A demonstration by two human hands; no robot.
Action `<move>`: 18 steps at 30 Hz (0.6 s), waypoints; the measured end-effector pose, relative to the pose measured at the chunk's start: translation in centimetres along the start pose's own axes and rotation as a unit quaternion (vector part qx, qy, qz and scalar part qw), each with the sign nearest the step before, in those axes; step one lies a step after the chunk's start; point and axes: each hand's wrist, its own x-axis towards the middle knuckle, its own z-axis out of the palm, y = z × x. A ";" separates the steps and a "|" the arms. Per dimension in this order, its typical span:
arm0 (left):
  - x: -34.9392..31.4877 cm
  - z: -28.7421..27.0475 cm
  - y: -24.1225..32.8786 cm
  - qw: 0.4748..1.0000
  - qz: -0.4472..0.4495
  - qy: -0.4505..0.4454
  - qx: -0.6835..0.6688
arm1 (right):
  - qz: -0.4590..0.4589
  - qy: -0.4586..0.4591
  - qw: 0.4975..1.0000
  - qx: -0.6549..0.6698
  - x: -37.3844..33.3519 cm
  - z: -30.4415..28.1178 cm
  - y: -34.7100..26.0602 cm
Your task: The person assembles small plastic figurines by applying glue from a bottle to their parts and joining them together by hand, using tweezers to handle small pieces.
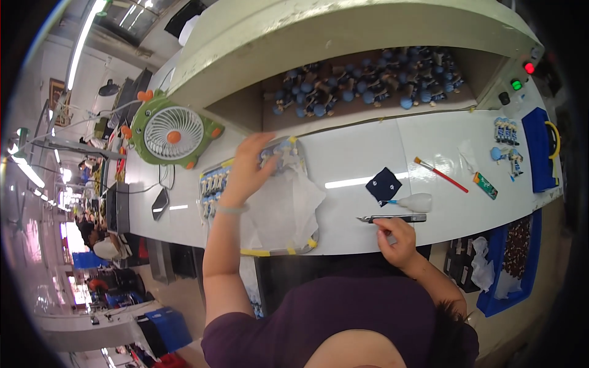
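My left hand (pixel 250 164) reaches over the far side of a shallow tray (pixel 280 252) edged with yellow tape. Thumb and fingers are apart, close to small blue-and-white figurines (pixel 285 150) lying there. White tissue sheet (pixel 279 205) covers much of the tray, and more figurines (pixel 213 183) stand in rows at its left. My right hand (pixel 397 240) is curled at the near edge of a craft knife (pixel 402 218) on the table; its fingertips touch or nearly touch it. Whatever those fingers may hold is hidden. Just beyond lie a white squeeze bottle (pixel 415 202) and a dark cloth square (pixel 383 184).
A green fan (pixel 174 136) stands at the left. Many blue-headed figurines (pixel 368 83) fill the booth (pixel 343 37) at the back. A red-handled brush (pixel 442 175), a small green packet (pixel 485 185), grouped figurines (pixel 506 130) and a blue bin (pixel 540 150) are at the right.
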 end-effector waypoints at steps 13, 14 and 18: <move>24.2 16.0 -6.2 0.979 0.103 0.097 0.144 | -0.037 0.014 0.999 -0.015 -0.1 0.1 0.2; 23.7 15.4 -4.1 0.981 0.099 0.116 0.120 | -0.034 0.023 0.999 -0.013 -0.2 0.3 0.4; 20.4 11.9 0.0 0.983 0.128 0.125 0.030 | -0.020 0.011 0.999 -0.037 -0.9 0.2 0.6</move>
